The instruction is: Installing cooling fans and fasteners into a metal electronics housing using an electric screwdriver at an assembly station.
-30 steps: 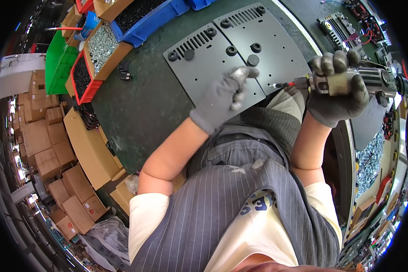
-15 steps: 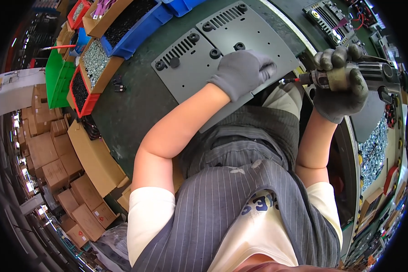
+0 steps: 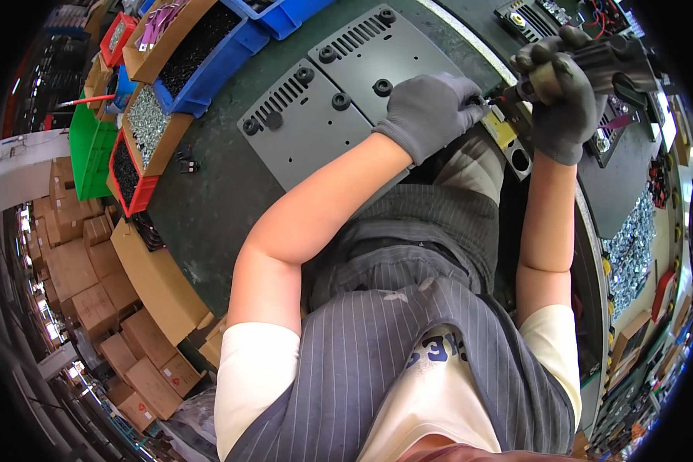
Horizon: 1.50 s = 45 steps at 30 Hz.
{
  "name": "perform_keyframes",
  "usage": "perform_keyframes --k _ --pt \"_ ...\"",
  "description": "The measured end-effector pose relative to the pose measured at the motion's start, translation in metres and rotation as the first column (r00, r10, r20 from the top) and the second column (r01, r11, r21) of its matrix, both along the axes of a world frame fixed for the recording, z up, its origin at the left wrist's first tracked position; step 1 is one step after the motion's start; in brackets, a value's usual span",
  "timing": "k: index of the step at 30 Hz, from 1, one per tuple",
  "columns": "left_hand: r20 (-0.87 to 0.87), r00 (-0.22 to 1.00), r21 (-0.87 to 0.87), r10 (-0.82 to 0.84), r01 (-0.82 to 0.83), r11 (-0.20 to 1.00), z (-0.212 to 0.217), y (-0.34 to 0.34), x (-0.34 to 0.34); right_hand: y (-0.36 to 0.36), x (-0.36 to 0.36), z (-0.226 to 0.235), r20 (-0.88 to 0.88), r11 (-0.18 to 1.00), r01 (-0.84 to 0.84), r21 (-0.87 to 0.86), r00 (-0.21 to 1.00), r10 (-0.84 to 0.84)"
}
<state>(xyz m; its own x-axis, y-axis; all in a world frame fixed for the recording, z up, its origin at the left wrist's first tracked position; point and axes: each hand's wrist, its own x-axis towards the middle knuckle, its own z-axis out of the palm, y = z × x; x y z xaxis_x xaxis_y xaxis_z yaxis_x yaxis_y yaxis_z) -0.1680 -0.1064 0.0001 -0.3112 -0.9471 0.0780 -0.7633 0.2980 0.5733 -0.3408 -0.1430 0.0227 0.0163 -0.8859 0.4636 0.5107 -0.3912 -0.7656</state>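
My right hand [image 3: 564, 115], in a dark grey glove, is wrapped round a dark power screwdriver [image 3: 610, 65] held level, its tip pointing left. Close to that tip, my left hand [image 3: 431, 112] has its gloved fingers pinched together; whatever they hold is too small or hidden to name. Beneath and beside the left hand lie two flat grey metal panels [image 3: 408, 58], side by side. They carry rows of slots, small holes and several round black feet [image 3: 382, 87]. My left hand and wrist cover the near right part of the panels.
Blue bins [image 3: 208, 85] of small dark parts stand at the far left. Near them are a cardboard tray of silver screws [image 3: 148, 123], a red bin [image 3: 133, 173] and a green bin [image 3: 92, 146]. A heap of shiny metal parts [image 3: 630, 254] lies at right. Cartons [image 3: 100, 285] are stacked at left.
The power screwdriver has moved up and left in my right hand. My left hand has shifted right, so its fingers now meet the tip. The view has turned slightly, shifting the panels left.
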Motion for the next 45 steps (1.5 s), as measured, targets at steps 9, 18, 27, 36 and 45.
perform_keyframes --k 9,18,27,36,45 --pt "0.032 0.999 -0.069 0.027 -0.025 0.997 -0.015 -0.003 -0.005 -0.007 0.030 -0.008 -0.224 0.999 0.024 0.047 0.975 -0.013" --pt "-0.540 0.783 0.405 0.311 -0.082 0.911 0.003 0.001 0.024 -0.010 0.031 -0.015 -0.222 0.992 -0.049 0.113 0.972 0.073" --pt "-0.742 0.036 0.640 0.669 0.335 0.692 0.012 0.053 0.073 -0.010 0.036 -0.003 -0.120 0.995 -0.101 0.023 0.987 0.103" --pt "-0.642 -0.183 0.652 0.745 0.381 0.656 0.013 0.081 0.063 0.039 0.061 0.041 0.142 0.913 -0.343 -0.220 0.915 0.378" --pt "-0.594 -0.200 0.493 0.779 0.675 0.549 0.001 0.099 0.062 0.062 0.081 0.038 0.134 0.858 -0.440 -0.267 0.864 0.485"
